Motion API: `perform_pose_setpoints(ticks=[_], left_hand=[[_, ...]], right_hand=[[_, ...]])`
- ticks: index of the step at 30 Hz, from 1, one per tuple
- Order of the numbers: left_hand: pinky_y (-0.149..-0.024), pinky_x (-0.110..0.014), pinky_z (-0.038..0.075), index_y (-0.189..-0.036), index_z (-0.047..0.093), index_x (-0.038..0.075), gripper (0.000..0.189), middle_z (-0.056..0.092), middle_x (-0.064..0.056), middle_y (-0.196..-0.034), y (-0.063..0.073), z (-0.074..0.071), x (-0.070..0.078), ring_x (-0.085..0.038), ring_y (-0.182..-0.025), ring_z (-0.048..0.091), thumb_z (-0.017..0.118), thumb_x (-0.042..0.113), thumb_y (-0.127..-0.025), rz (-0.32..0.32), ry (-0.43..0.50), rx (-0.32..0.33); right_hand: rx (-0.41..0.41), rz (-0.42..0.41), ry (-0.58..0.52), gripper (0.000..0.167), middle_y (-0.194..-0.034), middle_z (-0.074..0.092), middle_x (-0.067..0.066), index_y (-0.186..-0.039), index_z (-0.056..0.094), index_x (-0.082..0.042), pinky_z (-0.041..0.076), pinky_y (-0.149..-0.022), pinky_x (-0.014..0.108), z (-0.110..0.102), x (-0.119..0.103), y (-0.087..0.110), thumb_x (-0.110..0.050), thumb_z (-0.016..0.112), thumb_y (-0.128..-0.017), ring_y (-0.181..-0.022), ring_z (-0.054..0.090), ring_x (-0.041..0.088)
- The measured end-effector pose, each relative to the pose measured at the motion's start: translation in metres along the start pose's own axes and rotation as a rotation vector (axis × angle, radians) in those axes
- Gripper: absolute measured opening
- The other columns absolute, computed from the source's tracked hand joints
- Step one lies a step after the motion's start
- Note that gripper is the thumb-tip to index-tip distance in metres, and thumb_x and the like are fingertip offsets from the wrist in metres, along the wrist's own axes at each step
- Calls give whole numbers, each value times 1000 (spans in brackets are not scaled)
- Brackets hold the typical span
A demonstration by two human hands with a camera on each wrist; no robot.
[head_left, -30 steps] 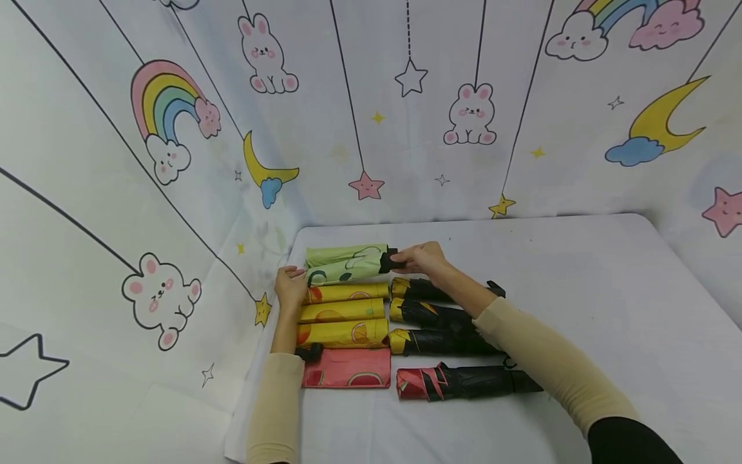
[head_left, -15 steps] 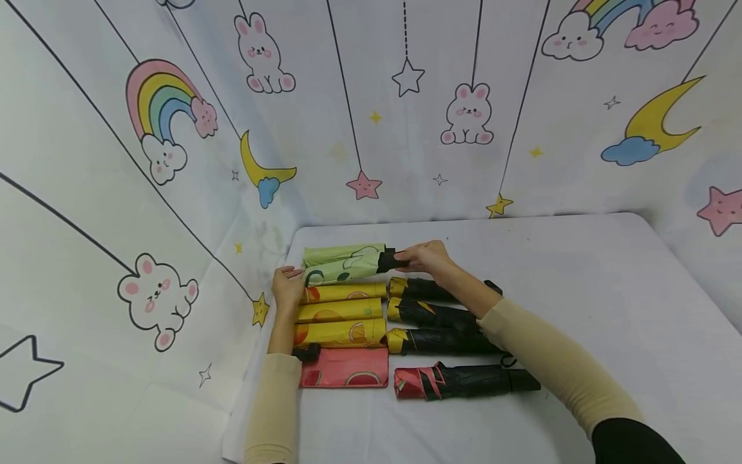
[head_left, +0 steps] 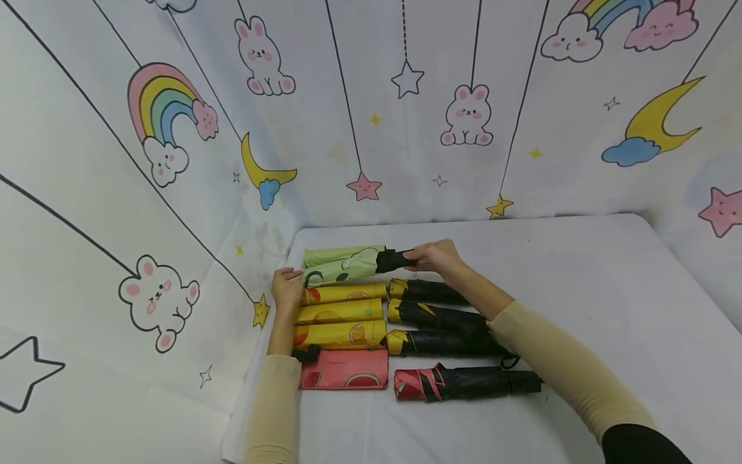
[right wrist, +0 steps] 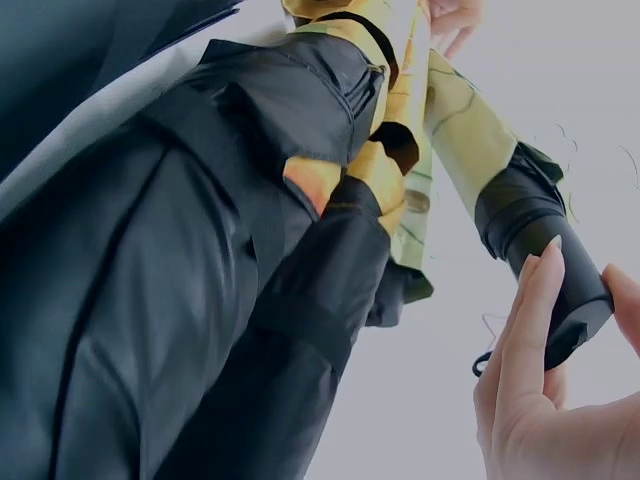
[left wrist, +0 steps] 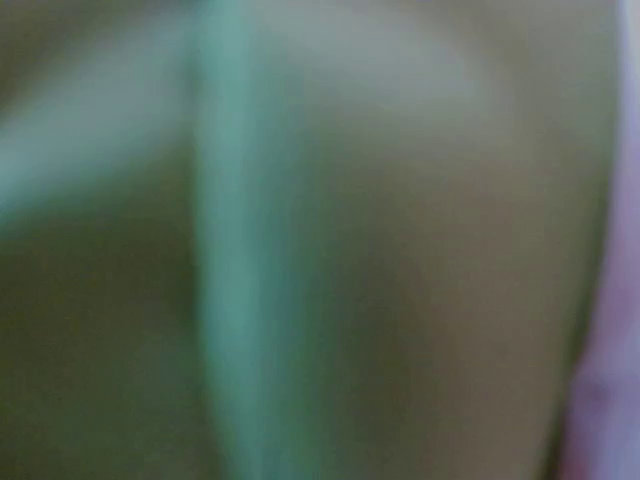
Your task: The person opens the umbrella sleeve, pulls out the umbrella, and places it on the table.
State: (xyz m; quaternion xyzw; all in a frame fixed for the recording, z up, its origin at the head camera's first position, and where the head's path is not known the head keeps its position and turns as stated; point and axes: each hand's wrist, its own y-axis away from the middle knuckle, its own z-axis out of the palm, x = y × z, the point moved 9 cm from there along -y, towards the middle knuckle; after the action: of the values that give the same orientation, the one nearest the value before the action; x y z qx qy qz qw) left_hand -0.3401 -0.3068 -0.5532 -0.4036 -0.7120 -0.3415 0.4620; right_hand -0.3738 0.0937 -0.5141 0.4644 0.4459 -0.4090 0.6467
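Note:
My right hand (head_left: 436,256) pinches the black handle (right wrist: 560,285) of a folded umbrella. The rest of that umbrella is hidden inside a light green sleeve (head_left: 344,267) with a dark print. At the sleeve's left end my left hand (head_left: 286,288) grips the fabric, thumb side towards it. A second light green sleeve (head_left: 324,255) lies just behind. In the left wrist view everything is a close blur with a green band (left wrist: 245,250). The right wrist view shows thumb and fingers on opposite sides of the handle.
Yellow fruit-print sleeves (head_left: 342,311) lie in a row in front, with black-and-yellow folded umbrellas (head_left: 446,315) on their right. Nearest is a red watermelon-print sleeve (head_left: 350,368) beside a red-and-black umbrella (head_left: 464,383). The white table (head_left: 597,309) meets a printed cloth backdrop behind.
My right hand has moved slightly right, and more of the black handle shows between it and the green sleeve. My left hand stays at the sleeve's end.

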Motion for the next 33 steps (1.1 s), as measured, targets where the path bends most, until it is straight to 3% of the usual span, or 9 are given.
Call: perform_pose_setpoints(ticks=[8, 14, 23, 33], left_hand=[[-59, -21, 43, -146, 48, -1, 50, 64, -18, -133, 0, -5, 0, -38, -123, 59, 55, -9, -97, -7, -14, 20], [-69, -23, 47, -146, 48, 0, 47, 64, -18, -133, 2, -4, 2, -38, -124, 60, 57, -4, -100, 19, -15, 14], [-61, -22, 44, -145, 48, 1, 46, 63, -18, -133, 4, -5, 0, -38, -125, 61, 57, -4, -100, 10, 0, 27], [-68, -18, 50, -146, 47, -2, 53, 63, -20, -135, 1, -4, -1, -32, -130, 62, 59, -11, -95, 16, 88, 25]], right_hand=[[14, 6, 77, 54, -113, 75, 15, -128, 64, 10, 61, -91, 37, -11, -6, 5, -17, 86, -87, -93, 78, 25], [16, 9, 43, 51, -106, 76, 13, -128, 63, 10, 60, -93, 40, -14, -8, 8, -12, 85, -88, -90, 78, 25], [22, -3, 28, 51, -114, 72, 17, -127, 63, 9, 60, -94, 43, -21, -9, 10, -13, 86, -87, -92, 78, 27], [18, 1, 12, 52, -110, 73, 16, -128, 62, 11, 60, -92, 42, -29, -14, 17, -12, 86, -87, -93, 78, 28]])
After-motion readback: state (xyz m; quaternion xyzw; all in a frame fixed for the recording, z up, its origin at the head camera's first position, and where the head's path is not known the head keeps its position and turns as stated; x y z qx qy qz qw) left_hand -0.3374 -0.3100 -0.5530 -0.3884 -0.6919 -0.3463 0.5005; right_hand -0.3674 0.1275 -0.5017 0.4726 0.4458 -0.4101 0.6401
